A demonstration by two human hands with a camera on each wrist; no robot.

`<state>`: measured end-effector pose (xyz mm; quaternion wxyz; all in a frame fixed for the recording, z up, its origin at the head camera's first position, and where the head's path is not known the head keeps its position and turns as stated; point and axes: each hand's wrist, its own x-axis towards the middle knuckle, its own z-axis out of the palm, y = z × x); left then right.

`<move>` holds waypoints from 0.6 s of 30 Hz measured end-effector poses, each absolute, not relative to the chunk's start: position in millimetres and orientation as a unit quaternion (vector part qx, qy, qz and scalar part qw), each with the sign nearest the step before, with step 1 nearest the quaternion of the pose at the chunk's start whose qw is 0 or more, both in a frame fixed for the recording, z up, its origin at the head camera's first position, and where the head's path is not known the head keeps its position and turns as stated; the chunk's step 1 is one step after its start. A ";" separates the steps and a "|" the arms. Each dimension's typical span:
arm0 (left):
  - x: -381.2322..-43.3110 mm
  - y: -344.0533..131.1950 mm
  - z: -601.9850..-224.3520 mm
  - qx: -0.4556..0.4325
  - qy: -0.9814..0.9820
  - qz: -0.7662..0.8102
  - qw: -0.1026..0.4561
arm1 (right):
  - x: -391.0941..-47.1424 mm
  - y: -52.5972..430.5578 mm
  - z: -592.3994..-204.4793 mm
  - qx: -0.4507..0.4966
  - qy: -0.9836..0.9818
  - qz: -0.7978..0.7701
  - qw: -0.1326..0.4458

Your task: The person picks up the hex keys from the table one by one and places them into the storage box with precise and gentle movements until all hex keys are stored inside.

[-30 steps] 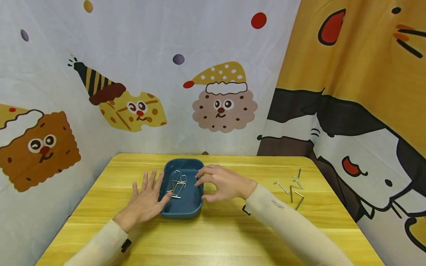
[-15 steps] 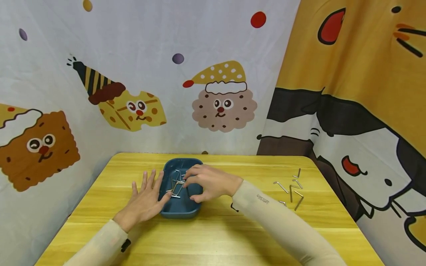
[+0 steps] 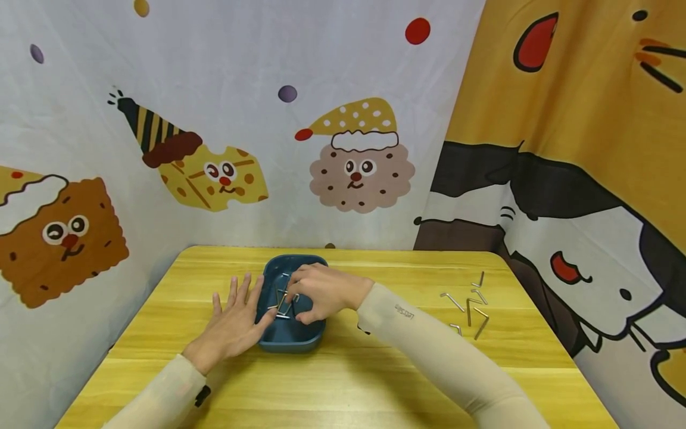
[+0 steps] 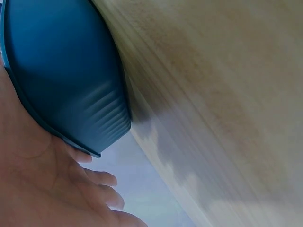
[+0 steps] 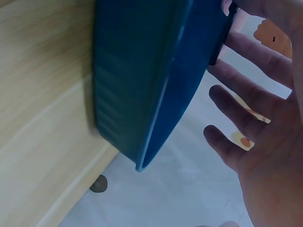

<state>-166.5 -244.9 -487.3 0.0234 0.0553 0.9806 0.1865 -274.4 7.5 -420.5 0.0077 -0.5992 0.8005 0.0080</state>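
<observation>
A dark blue tray (image 3: 292,344) holds several L-shaped hex keys (image 3: 282,301), mostly silver. My left hand (image 3: 236,322) rests along the tray's left side, fingers spread, with the thumb over the rim. In the left wrist view, the palm (image 4: 33,165) lies against the rim. My right hand (image 3: 327,292) is over the right half of the tray, its fingertips down among the keys. A dark, thin hex key (image 5: 222,40) shows at the thumb and fingertips in the right wrist view, where I pinch it; the other fingers stay loosely extended.
On the right of the wooden table (image 3: 375,381) lie several more hex keys (image 3: 470,313), one short key (image 3: 455,328) close to the right sleeve. A curtain (image 3: 343,71) with cartoon prints hangs behind the table's far edge.
My right hand has moved left from the tray's right rim to over the keys, with a dark hex key showing between thumb and fingers. The left hand has stayed still.
</observation>
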 end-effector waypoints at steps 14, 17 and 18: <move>-166.4 -244.5 -488.3 0.056 0.980 0.189 0.024 | -289.0 -23.6 -422.9 -0.561 0.825 0.047 0.038; -166.2 -244.5 -487.9 0.057 0.980 0.189 0.024 | -291.0 -29.0 -423.6 -0.553 0.831 0.046 0.047; -166.1 -244.5 -487.7 0.057 0.980 0.189 0.024 | -291.4 -30.6 -423.9 -0.550 0.833 0.044 0.051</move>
